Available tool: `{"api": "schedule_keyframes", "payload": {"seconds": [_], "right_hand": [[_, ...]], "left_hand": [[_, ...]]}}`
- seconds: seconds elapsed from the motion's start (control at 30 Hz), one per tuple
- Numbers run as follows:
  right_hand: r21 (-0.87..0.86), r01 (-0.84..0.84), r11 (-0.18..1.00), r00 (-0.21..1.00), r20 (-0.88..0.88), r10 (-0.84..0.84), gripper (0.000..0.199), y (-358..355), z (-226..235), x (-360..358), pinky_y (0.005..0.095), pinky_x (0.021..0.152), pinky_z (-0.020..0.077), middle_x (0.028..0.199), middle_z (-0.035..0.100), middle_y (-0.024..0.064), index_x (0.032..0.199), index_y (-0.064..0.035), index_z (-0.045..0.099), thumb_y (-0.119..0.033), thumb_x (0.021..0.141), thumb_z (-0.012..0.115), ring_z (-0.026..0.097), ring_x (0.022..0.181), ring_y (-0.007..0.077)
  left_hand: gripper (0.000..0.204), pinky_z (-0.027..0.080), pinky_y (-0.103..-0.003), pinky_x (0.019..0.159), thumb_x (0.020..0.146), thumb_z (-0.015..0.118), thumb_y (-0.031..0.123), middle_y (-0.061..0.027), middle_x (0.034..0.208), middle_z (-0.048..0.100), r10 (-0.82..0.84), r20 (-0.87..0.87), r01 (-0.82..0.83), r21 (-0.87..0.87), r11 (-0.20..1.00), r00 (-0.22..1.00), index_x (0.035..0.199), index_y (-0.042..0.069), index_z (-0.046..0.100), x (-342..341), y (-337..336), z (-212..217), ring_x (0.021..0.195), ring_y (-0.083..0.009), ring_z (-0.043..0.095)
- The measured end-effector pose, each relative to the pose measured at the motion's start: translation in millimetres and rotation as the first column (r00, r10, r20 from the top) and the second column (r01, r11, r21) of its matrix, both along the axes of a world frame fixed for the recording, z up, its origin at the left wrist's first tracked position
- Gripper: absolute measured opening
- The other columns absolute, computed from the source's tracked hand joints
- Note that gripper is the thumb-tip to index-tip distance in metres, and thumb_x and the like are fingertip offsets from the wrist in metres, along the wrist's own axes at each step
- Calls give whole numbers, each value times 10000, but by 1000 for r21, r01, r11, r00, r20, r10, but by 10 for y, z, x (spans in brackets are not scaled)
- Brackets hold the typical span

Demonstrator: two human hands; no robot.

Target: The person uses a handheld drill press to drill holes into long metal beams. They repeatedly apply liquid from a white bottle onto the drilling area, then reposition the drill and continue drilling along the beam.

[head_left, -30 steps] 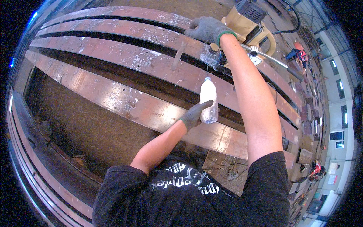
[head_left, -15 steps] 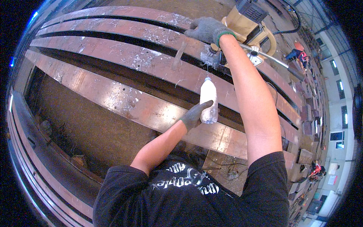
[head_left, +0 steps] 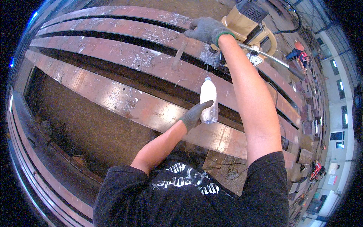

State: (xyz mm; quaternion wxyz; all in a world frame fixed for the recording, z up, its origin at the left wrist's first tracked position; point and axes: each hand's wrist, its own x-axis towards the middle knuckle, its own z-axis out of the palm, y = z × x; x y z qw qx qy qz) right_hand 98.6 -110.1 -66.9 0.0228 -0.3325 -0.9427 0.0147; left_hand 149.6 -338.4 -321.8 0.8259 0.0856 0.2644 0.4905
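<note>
One bottle (head_left: 208, 99) is gripped by the left hand (head_left: 192, 117) over a beam (head_left: 159, 113) edge; right hand (head_left: 206, 30) beside machine (head_left: 242, 22), finger closure unclear.

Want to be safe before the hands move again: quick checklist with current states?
1. Gloves on: ok. Left hand and right hand are both covered.
2. Bottle held: ok. The left hand is wrapped around it, tip pointing toward the clump of shavings.
3. Shavings cleared: not ok. The clump sits beside the machine, and more litter the beams.
4. Forearms covered: not ok. The right forearm is bare and passes close to the machine.
5. Right hand's grip: cannot tell. Its fingertips are hidden.
6. Machine seated firmly: cannot tell. The right forearm blocks part of its base.
</note>
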Motion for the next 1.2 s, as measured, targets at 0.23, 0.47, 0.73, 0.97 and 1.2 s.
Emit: {"api": "schedule_keyframes", "payload": {"seconds": [0.23,0.47,0.73,0.97,1.2], "right_hand": [[-11,14,1000,997,75,-13,572,-111,67,-36,448,951,552,1135,750,199,1170,-90,762,-565,868,657,714,1063,385],[4,17,1000,998,54,-17,556,-43,-4,-8,449,941,552,1128,751,197,1159,-94,766,-559,874,659,712,1058,390],[-8,26,1000,997,68,-25,545,-118,37,-46,451,959,547,1130,752,196,1169,-95,767,-547,886,656,712,1065,386],[-1,20,1000,999,47,-20,520,-95,-5,-41,462,955,547,1116,752,202,1147,-83,771,-522,893,656,710,1055,392],[2,18,1000,998,55,-18,506,-67,-20,-34,473,936,551,1101,751,207,1129,-82,776,-512,888,660,711,1038,402]], "left_hand": [[471,638,-446,862,1048,599,319,-196,1148,698,11,16,-11,-2,1000,1000,1365,-15,501,-1,3,5,965,-297,736],[482,641,-441,852,1046,606,316,-197,1138,697,-2,47,2,-7,1000,999,1369,-22,491,7,8,6,952,-296,737],[538,628,-400,888,1028,642,316,-181,1182,695,21,-1,-21,-5,1000,1000,1410,-27,480,-5,-8,-26,1028,-272,726],[549,623,-412,897,1023,649,319,-180,1195,690,-6,15,5,15,1000,1000,1420,-19,479,-11,8,-67,1031,-275,723],[581,606,-417,920,1016,653,347,-162,1221,668,-9,20,7,60,998,1000,1438,-4,462,2,2,-75,1061,-263,702]]}}
